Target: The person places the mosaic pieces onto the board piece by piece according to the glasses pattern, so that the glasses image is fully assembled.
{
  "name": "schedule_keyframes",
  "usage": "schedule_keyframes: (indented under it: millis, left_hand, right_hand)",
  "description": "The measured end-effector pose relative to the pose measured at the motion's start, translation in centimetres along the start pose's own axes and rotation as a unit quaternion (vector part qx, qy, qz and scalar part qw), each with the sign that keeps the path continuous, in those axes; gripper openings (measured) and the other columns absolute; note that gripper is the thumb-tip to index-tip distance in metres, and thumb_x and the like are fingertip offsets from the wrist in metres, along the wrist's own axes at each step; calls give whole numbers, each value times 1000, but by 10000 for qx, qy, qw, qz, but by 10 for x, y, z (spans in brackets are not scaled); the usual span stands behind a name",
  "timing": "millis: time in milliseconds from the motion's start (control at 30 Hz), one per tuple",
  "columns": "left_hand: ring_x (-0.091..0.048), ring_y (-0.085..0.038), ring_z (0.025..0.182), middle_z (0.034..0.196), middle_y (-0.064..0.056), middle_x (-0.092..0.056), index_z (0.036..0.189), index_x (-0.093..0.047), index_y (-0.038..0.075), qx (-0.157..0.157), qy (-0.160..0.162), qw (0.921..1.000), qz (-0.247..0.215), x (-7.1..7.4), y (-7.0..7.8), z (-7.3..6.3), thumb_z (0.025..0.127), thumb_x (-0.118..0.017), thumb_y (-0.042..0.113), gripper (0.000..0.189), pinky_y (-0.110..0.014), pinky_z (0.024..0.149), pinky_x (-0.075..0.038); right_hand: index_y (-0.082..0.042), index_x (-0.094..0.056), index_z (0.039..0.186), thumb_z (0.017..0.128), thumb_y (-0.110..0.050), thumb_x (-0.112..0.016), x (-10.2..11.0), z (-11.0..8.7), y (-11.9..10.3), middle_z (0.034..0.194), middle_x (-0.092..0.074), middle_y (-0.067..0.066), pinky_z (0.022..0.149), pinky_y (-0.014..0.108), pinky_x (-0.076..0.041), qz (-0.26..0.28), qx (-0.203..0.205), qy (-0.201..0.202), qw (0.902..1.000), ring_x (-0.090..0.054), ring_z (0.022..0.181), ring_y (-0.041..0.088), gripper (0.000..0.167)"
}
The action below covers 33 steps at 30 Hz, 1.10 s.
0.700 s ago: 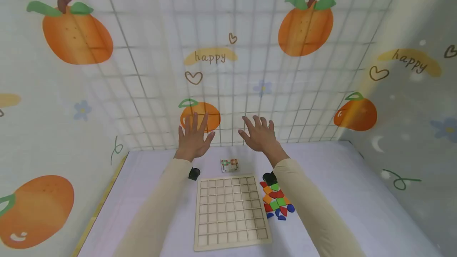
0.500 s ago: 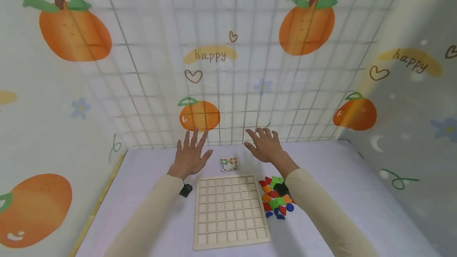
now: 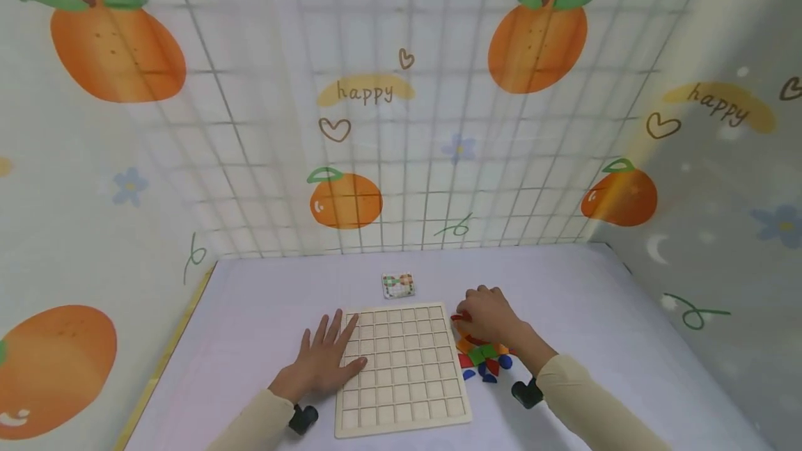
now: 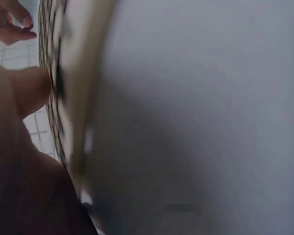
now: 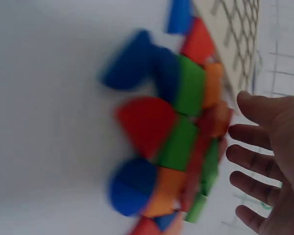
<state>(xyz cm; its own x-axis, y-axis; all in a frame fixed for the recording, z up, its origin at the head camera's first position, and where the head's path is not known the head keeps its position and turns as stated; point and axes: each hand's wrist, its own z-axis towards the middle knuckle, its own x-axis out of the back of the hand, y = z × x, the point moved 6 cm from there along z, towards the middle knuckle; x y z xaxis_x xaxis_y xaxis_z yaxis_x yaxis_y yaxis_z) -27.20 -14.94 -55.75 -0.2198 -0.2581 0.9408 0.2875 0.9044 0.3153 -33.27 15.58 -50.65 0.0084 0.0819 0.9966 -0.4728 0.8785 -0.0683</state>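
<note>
In the head view my left hand point(image 3: 322, 360) lies with spread fingers over the left edge of a pale wooden grid board point(image 3: 407, 374), its thumb and fingertips over the outer squares. Right of the board, my right hand point(image 3: 489, 315) reaches over the far end of a cluster of coloured shape pieces, covering some of them. The right wrist view shows its curved fingers point(image 5: 252, 156) apart, close to the pieces, nothing between them. Among the pieces are green squares point(image 5: 177, 143), a red quarter-round piece point(image 5: 147, 122), a blue round piece point(image 5: 133, 186) and orange squares point(image 5: 165, 191).
Behind the board lies a small printed card point(image 3: 398, 285) with a coloured pattern. A white cloth covers the table point(image 3: 564, 298). A curtain with printed oranges point(image 3: 347, 202) hangs along the back and sides. Dark wrist cameras point(image 3: 528, 393) sit on both wrists.
Both hands have come down and back toward the body from the far side. The left has settled on the board's left edge; the right has dropped to the coloured pieces, its fingers more curved.
</note>
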Motion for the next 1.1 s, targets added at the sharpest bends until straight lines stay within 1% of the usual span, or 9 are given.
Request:
schedule_keyframes:
  millis: [100,200,367,533,667,767,867,967,1100]
  left_hand:
    - [6,-41,147,163,-17,1,159,-9,19,150,-117,9998,-30,-10,-6,-11,92,-39,72,91,-68,110,8]
    - [9,-39,147,164,-15,2,159,-13,20,192,-50,9997,-152,-14,-7,-17,89,-40,74,93,-66,110,11]
    - [10,-37,147,164,-13,3,159,-15,22,266,52,9994,-218,-23,-10,-17,88,-41,76,93,-64,110,13]
    - [8,-38,148,164,-13,1,159,-18,21,291,-6,9995,-99,-17,-3,-17,90,-41,74,90,-65,111,9]
    - [7,-38,148,164,-15,0,159,-18,20,321,47,9994,-148,-14,-2,-17,90,-43,71,89,-64,111,11]
    - [7,-38,148,164,-15,-1,159,-17,19,321,148,9992,-161,-14,-4,-17,90,-43,71,90,-63,111,13]
    - [7,-39,148,164,-16,-2,158,-18,19,322,195,9992,-151,-14,-5,-18,90,-43,71,90,-63,111,13]
    - [6,-39,148,164,-16,-2,158,-20,18,358,121,9992,-157,-12,-3,-20,90,-44,70,89,-63,111,13]
    - [5,-39,148,164,-16,-3,158,-21,19,423,65,9990,-97,-9,0,-23,91,-46,68,87,-64,112,9]
  right_hand:
    - [-19,-80,95,84,-35,-78,-10,-7,1,76,-56,-9,75,43,-45,186,-154,175,9996,-48,73,14,20]
    - [-17,-80,96,83,-33,-79,-17,-10,2,76,-58,-9,72,41,-46,303,-400,380,9980,-50,71,13,20]
    - [-14,-79,91,81,-29,-81,-21,-10,2,76,-60,-6,67,38,-44,428,-587,692,9950,-50,73,16,17]
    - [-16,-76,83,80,-23,-82,-17,-7,2,73,-56,-7,63,36,-41,734,-560,925,9914,-47,73,17,10]
    - [-15,-72,82,82,-17,-80,-15,-1,1,71,-58,-8,61,32,-46,1213,-489,760,9885,-49,66,13,8]
    - [-12,-70,86,83,-10,-79,-13,3,1,71,-59,-7,58,26,-49,1710,-534,587,9821,-52,62,10,9]
    - [-9,-71,91,84,-6,-78,-10,9,-1,76,-62,-6,61,24,-53,2065,-528,598,9752,-55,66,9,10]
    - [-5,-72,94,84,-2,-76,-6,14,-6,83,-67,-1,66,26,-56,2331,-283,644,9699,-60,73,12,11]
    - [-4,-74,98,87,1,-73,-6,20,-15,91,-70,3,71,28,-57,2526,93,506,9662,-64,80,15,12]
